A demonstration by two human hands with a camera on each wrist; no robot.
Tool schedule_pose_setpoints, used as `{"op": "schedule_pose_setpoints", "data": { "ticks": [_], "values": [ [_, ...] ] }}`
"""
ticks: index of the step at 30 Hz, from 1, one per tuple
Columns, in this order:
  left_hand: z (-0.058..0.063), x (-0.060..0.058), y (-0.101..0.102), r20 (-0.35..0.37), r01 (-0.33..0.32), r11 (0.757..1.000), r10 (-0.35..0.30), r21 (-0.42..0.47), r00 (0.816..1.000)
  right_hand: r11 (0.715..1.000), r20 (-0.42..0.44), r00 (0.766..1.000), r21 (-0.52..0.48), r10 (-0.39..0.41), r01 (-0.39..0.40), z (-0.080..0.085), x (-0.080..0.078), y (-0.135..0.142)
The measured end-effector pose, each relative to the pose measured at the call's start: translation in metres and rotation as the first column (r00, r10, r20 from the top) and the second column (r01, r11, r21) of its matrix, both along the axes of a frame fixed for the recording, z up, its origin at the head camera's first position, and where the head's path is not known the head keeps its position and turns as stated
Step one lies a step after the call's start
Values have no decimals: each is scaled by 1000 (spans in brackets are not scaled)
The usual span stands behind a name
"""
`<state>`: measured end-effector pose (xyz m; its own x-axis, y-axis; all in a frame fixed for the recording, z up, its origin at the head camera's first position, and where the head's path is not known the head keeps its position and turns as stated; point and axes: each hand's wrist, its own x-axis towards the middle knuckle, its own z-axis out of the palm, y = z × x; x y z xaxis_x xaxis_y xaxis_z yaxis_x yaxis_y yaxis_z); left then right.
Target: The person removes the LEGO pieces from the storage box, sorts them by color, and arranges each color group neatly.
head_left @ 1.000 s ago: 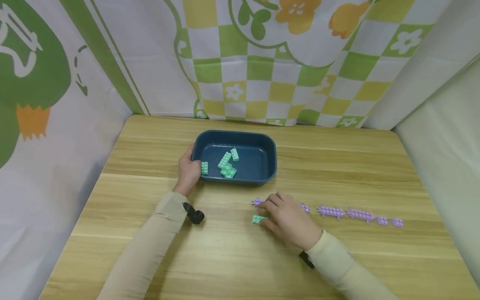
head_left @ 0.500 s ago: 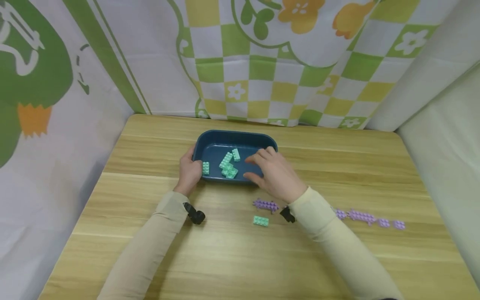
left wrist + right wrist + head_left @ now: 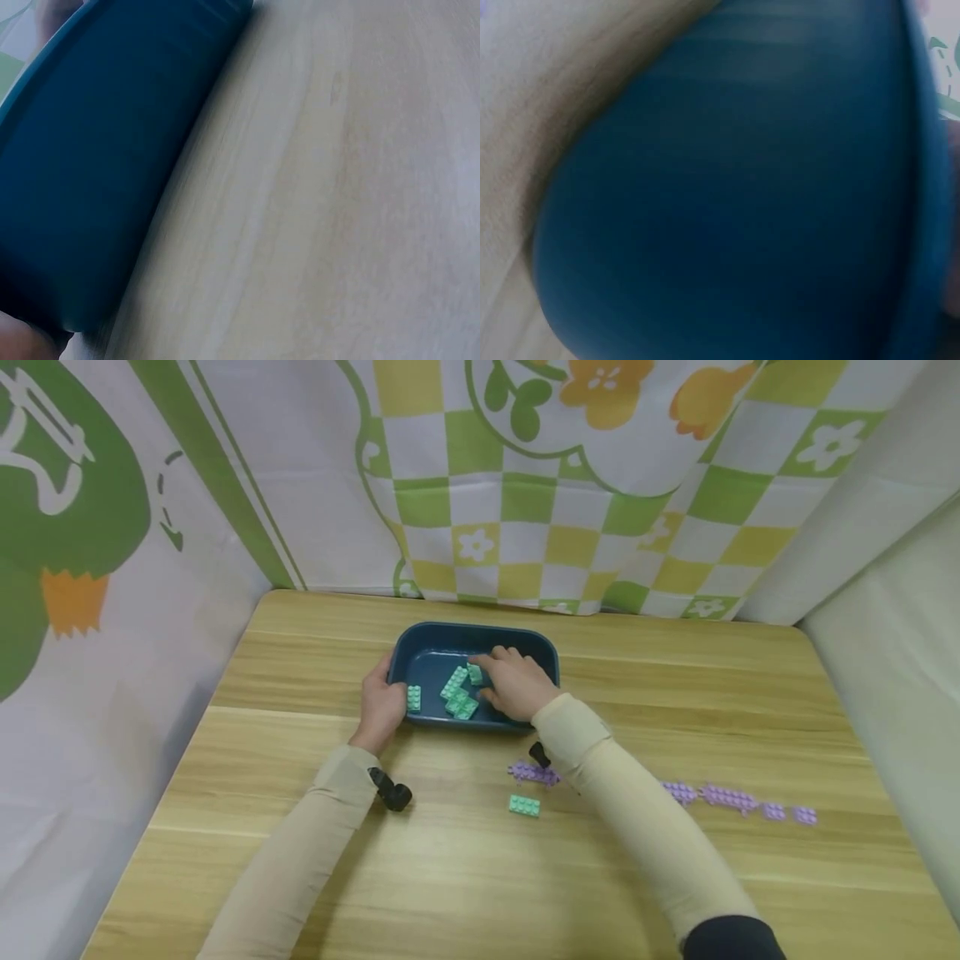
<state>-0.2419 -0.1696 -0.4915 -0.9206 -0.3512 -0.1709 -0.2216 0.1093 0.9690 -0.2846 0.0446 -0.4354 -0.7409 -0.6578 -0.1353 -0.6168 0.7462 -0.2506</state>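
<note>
A dark blue rectangular bin (image 3: 517,720) sits on the table with several mint-green toy bricks (image 3: 456,683) inside. My left hand (image 3: 380,706) grips its left end, thumb over the rim beside a green brick (image 3: 413,697). Over the right part of the bin, my right hand (image 3: 516,681) reaches in, its index fingertip at a small green brick (image 3: 475,675) and the thumb just short of it. Both wrist views show mostly the bin's outer wall (image 3: 112,150), with the bricks hidden there.
One green brick (image 3: 524,806) lies on the table before the bin. Near it is a purple toy piece (image 3: 534,773), partly under the right wrist camera. More purple pieces (image 3: 729,797) continue in a row to the right, partly behind the sleeve. A checked curtain (image 3: 525,527) hangs behind the table.
My right hand has left the green brick on the table and moved up and left into the bin, reaching the small brick there. My left hand keeps its grip on the bin.
</note>
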Motion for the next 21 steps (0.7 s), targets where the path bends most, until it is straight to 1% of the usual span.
{"op": "schedule_pose_setpoints", "data": {
  "ticks": [3, 9, 16, 21],
  "values": [
    [-1, 0, 0, -1, -4, 1000, 4, -3, 1000, 1000, 2, 1000, 10, -2, 2, -5, -2, -2],
    [-2, 0, 0, -14, -11, 1000, 11, -13, 1000, 1000, -2, 1000, -3, -25, 25, -13, -5, -2],
    [-1, 0, 0, -11, -14, 1000, 14, -16, 1000, 998, -9, 999, -46, -39, 38, -19, -7, -2],
    [-2, 0, 1, -23, -17, 1000, 17, -7, 1000, 995, -19, 998, -83, -54, 52, -21, -8, -2]
  ]
}}
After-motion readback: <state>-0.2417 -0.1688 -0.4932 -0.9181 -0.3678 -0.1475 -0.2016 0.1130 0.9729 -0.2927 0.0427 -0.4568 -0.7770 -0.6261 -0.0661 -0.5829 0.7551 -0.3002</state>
